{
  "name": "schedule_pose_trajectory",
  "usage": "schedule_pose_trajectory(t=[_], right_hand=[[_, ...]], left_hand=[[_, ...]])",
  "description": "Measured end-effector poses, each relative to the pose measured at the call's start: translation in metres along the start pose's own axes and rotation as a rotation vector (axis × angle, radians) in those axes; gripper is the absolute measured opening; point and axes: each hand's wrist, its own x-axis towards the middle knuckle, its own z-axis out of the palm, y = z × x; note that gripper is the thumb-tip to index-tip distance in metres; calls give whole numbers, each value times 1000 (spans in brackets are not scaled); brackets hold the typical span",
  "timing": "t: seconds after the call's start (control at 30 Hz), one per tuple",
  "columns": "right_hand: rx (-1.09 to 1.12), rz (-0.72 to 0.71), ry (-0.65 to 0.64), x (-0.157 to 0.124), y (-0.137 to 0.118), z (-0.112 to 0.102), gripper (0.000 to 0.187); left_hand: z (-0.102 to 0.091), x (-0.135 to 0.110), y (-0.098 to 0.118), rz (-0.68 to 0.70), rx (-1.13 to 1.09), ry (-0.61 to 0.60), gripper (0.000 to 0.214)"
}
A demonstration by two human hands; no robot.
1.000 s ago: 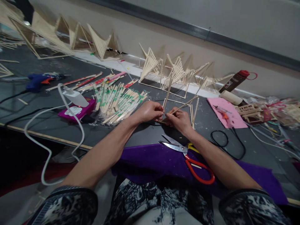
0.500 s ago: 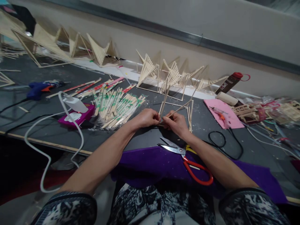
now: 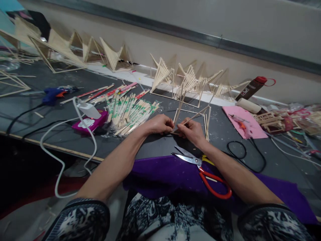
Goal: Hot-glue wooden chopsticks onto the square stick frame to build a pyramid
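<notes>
Both hands meet at the near left corner of a thin wooden stick frame (image 3: pixel 192 111) on the dark table. My left hand (image 3: pixel 162 124) is closed, pinching the frame's corner where a stick rises; its fingertips partly hide the joint. My right hand (image 3: pixel 191 130) is closed too, thumb and fingers on a slanting wooden stick (image 3: pixel 198 114) that leans up to the right. Just below my hands, scissors (image 3: pixel 198 160) with red and yellow handles lie partly open on purple cloth (image 3: pixel 160 172).
Wrapped chopsticks (image 3: pixel 132 113) are heaped left of my hands, beside a purple power box (image 3: pixel 92 123). A blue glue gun (image 3: pixel 52 95) lies further left. On the right, another glue gun (image 3: pixel 243 125) rests on pink paper (image 3: pixel 258 132). Finished stick models (image 3: pixel 163 77) and a bottle (image 3: pixel 252 87) stand behind.
The whole view has shifted, so things appear a little further right. My right hand is slightly further from the left one; both keep their grip.
</notes>
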Motion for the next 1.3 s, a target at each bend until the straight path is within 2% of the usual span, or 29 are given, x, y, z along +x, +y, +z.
schedule_pose_trajectory(t=[0.3, 0.47, 0.57, 0.7, 0.97, 1.3], right_hand=[[-32, -42, 1, -2, -2, 0, 29], [-55, -87, 23, -5, -7, -3, 21], [-74, -60, 3, -5, -6, -4, 22], [-40, 1, 0, -4, -5, -3, 26], [7, 7, -8, -3, -3, 1, 30], [20, -19, 15, -3, -6, 3, 30]], left_hand=[[0, 3, -3, 28, 113, -14, 17], [1, 2, -1, 71, 205, 12, 17], [2, 3, -1, 80, 223, 23, 17], [3, 6, -5, 96, 235, 35, 17], [4, 10, -10, 96, 208, 39, 16], [6, 8, -7, 48, 176, 36, 12]])
